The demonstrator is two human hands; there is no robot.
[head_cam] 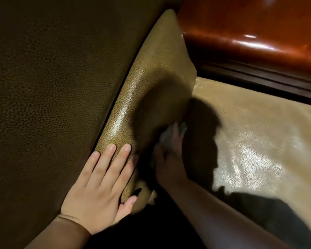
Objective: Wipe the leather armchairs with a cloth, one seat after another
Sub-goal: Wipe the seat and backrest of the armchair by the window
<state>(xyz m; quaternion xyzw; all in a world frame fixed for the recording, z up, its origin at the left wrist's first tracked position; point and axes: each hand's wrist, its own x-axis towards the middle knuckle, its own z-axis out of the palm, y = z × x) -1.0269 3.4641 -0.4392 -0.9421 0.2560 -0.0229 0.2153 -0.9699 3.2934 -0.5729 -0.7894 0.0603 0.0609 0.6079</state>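
Note:
I look down into a tan leather armchair. Its backrest (43, 87) fills the left, and a loose back cushion (151, 69) leans against it above the pale seat cushion (250, 132). My left hand (104, 184) lies flat with straight fingers on the cushion's lower edge. My right hand (169, 159) is blurred and in shadow at the foot of the cushion. It presses a crumpled pale cloth (171, 133) against the leather; only a bit of the cloth shows past the fingers.
A glossy reddish-brown wooden armrest (250, 36) with a dark moulded rail (258, 78) borders the seat at the upper right. Shadows of my head and arm fall across the seat cushion. The lower middle is dark.

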